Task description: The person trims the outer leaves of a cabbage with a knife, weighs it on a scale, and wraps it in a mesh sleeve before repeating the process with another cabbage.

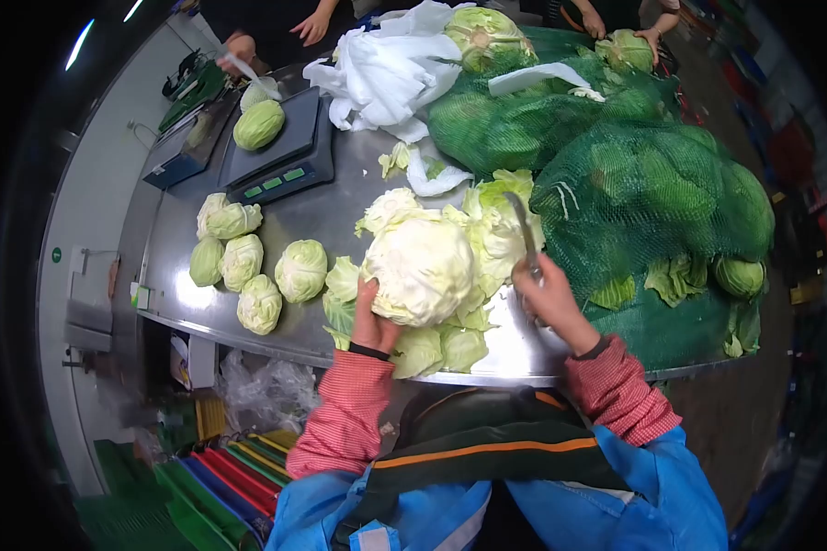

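A large pale cabbage (423,268) rests in my left hand (374,317), whose fingers curl round its lower left side. My right hand (549,296) grips a knife (525,230) with its blade pointing up and away from me, to the right of the cabbage and apart from it. Loose outer cabbage leaves (501,220) lie between the cabbage and the knife. More cut leaves (441,349) are spread under and in front of the cabbage, near the table's front edge.
Several trimmed cabbages (242,262) sit on the steel table (179,308) at left. Behind them a scale (276,174) carries a cabbage (259,125). Green net sacks (652,202) of cabbages fill the right side. White plastic (395,64) lies at the back, where two other people's hands work.
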A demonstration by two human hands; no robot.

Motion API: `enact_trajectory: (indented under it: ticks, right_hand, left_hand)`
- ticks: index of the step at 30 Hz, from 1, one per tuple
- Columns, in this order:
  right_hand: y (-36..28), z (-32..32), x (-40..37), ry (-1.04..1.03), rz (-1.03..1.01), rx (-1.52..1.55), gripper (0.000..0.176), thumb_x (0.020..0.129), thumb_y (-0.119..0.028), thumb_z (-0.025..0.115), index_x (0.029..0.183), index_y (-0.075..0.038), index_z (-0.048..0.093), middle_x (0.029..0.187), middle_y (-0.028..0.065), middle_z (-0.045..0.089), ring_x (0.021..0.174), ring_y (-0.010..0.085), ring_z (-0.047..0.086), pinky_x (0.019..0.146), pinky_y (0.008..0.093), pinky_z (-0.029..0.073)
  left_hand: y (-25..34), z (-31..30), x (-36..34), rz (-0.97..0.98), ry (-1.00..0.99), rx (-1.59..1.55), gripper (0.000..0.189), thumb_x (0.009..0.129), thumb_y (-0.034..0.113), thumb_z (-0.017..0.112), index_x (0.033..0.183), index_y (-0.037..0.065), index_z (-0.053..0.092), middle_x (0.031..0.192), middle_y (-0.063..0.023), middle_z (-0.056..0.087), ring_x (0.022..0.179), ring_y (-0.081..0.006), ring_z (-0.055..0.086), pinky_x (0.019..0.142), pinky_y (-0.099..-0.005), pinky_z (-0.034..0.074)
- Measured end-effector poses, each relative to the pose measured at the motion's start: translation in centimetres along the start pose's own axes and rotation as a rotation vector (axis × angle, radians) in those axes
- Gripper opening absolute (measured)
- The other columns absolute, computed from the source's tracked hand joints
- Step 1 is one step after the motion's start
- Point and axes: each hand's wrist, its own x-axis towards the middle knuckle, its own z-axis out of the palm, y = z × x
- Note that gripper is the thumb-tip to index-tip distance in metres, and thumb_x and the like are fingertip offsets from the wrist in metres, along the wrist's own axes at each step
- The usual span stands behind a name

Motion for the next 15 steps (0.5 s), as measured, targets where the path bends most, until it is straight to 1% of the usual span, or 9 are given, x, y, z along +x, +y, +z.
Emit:
enact_trajectory:
  ticks: [1,3,5,7,9,10,11,13,15]
  right_hand:
    - [-0.7,-0.2,0.9,-0.009,-0.12,0.003,0.031,0.091,-0.025,0.065,0.114,-0.006,0.057,0.077,0.0034,0.062,0.044,0.0068,0.047,0.041,0.0231,0.038]
    - [-3.3,-0.4,2.1,-0.203,0.023,0.133,0.043,0.091,-0.026,0.066,0.127,-0.007,0.051,0.078,0.0032,0.061,0.044,0.0056,0.046,0.04,0.0219,0.037]
    - [-1.9,0.4,4.1,-0.311,-0.021,0.074,0.052,0.092,-0.027,0.066,0.135,-0.008,0.043,0.079,0.0033,0.061,0.044,0.0059,0.046,0.039,0.0229,0.037]
    - [-1.0,0.6,4.5,-0.344,0.005,0.193,0.06,0.092,-0.027,0.066,0.14,-0.008,0.036,0.08,0.0037,0.061,0.044,0.0065,0.047,0.038,0.0236,0.038]
    - [0.5,1.0,2.3,-0.302,0.117,0.492,0.066,0.092,-0.028,0.067,0.144,-0.009,0.031,0.081,0.0043,0.06,0.044,0.0074,0.047,0.038,0.024,0.039]
    - [0.5,2.3,0.8,-0.18,0.142,0.473,0.064,0.092,-0.028,0.067,0.141,-0.008,0.032,0.079,0.0052,0.059,0.043,0.0083,0.047,0.036,0.0244,0.039]
    - [1.9,3.5,0.2,-0.119,0.124,0.425,0.058,0.093,-0.028,0.067,0.137,-0.007,0.035,0.078,0.0061,0.058,0.043,0.0091,0.047,0.037,0.0245,0.039]
    - [2.8,4.7,-0.4,-0.157,0.144,0.252,0.051,0.094,-0.028,0.065,0.132,-0.007,0.037,0.076,0.0066,0.058,0.042,0.0086,0.046,0.037,0.0238,0.039]
    - [3.2,3.7,-0.1,-0.211,0.152,-0.011,0.036,0.098,-0.032,0.057,0.121,-0.006,0.048,0.071,0.0093,0.06,0.048,0.0153,0.053,0.045,0.0308,0.046]
  left_hand:
    - [1.2,0.2,0.0,-0.008,-0.029,0.091,0.069,0.09,0.024,0.059,0.151,0.012,0.027,0.145,-0.0132,0.043,0.133,-0.0301,0.045,0.11,-0.0441,0.039]
    - [3.2,2.0,0.4,-0.08,-0.143,0.311,0.071,0.094,0.027,0.057,0.153,0.013,0.019,0.144,-0.0161,0.043,0.133,-0.0296,0.045,0.108,-0.0433,0.041]
    - [4.3,4.6,0.6,-0.101,-0.154,0.517,0.075,0.095,0.029,0.057,0.155,0.015,0.013,0.144,-0.0184,0.042,0.132,-0.03,0.045,0.107,-0.0433,0.042]
    - [4.1,5.9,0.2,-0.035,-0.051,0.418,0.079,0.096,0.03,0.058,0.155,0.017,0.007,0.144,-0.0193,0.039,0.13,-0.0299,0.046,0.105,-0.0438,0.043]
    - [2.5,5.1,-1.2,0.029,0.119,0.288,0.079,0.096,0.029,0.059,0.154,0.018,0.007,0.145,-0.0183,0.038,0.13,-0.0299,0.046,0.105,-0.0442,0.042]
    - [0.6,4.7,-2.0,-0.002,0.065,0.307,0.08,0.094,0.031,0.062,0.154,0.018,0.011,0.146,-0.0168,0.036,0.13,-0.0302,0.046,0.106,-0.0438,0.042]
    - [-2.3,4.5,-1.8,0.09,0.042,0.161,0.086,0.089,0.027,0.069,0.153,0.014,0.013,0.145,-0.0174,0.038,0.127,-0.0294,0.047,0.106,-0.0417,0.041]
    - [-4.2,4.1,-2.2,0.182,0.277,0.386,0.093,0.082,0.019,0.076,0.151,0.007,0.015,0.142,-0.0181,0.041,0.124,-0.0269,0.049,0.105,-0.0392,0.042]
    - [-4.2,2.4,-1.5,0.099,0.326,0.487,0.096,0.079,0.014,0.079,0.15,0.003,0.016,0.139,-0.0183,0.044,0.123,-0.0257,0.05,0.103,-0.0374,0.043]
